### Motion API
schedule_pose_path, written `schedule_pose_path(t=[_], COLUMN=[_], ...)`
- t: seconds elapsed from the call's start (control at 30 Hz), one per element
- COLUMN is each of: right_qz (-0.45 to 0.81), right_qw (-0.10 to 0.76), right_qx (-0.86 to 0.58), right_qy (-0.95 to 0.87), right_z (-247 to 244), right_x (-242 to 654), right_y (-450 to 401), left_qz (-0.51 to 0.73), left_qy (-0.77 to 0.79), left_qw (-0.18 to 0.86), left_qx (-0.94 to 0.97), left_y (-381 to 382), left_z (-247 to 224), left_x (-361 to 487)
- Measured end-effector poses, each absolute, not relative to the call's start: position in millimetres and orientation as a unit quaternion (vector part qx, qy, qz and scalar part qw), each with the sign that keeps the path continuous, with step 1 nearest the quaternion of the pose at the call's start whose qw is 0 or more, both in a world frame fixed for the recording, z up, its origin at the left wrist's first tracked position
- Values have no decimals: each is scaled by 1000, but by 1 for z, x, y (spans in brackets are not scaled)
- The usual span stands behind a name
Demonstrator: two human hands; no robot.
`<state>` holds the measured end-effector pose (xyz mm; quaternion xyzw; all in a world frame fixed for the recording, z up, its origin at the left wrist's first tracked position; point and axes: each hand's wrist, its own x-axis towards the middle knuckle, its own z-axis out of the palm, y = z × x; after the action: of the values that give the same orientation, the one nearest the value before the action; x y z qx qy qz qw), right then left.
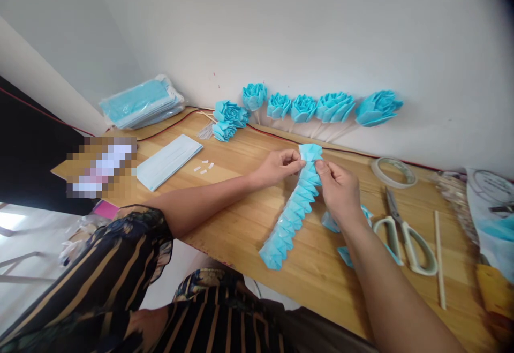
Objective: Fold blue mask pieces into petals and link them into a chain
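Note:
Near its upper end, both hands pinch a blue folded strip (295, 208) with zigzag edges, made of overlapping pointed pieces. My left hand (277, 168) grips the strip's left edge between thumb and fingers. On the opposite edge, my right hand (339, 184) closes its thumb and fingers on it. The strip slants down toward the front edge of the wooden table (225, 219). Partly hidden under my right forearm lie several blue scraps (345, 256). White-handled scissors (405, 240) lie right of that forearm, blades pointing away from me.
Blue paper-like flowers on sticks (303, 107) lean against the wall, with more flowers (228, 120) lying to their left. A bag of masks (140, 101), a flat mask (168, 161) and small white pieces (204, 166) are at left. A tape roll (393, 173) and a stick (440, 259) lie right.

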<state>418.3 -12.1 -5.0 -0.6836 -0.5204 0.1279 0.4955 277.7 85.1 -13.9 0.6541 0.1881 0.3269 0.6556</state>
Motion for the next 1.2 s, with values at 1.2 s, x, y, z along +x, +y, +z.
schedule_pose_path(t=[1.2], right_qz=[281], right_qw=[543], right_qx=[-624], right_qy=[-486], right_z=[-11], right_x=[422], right_y=[-9], left_qz=[314], left_qy=[206], left_qw=[665], left_qx=[646], left_y=[93], left_z=[-21], left_x=[274])
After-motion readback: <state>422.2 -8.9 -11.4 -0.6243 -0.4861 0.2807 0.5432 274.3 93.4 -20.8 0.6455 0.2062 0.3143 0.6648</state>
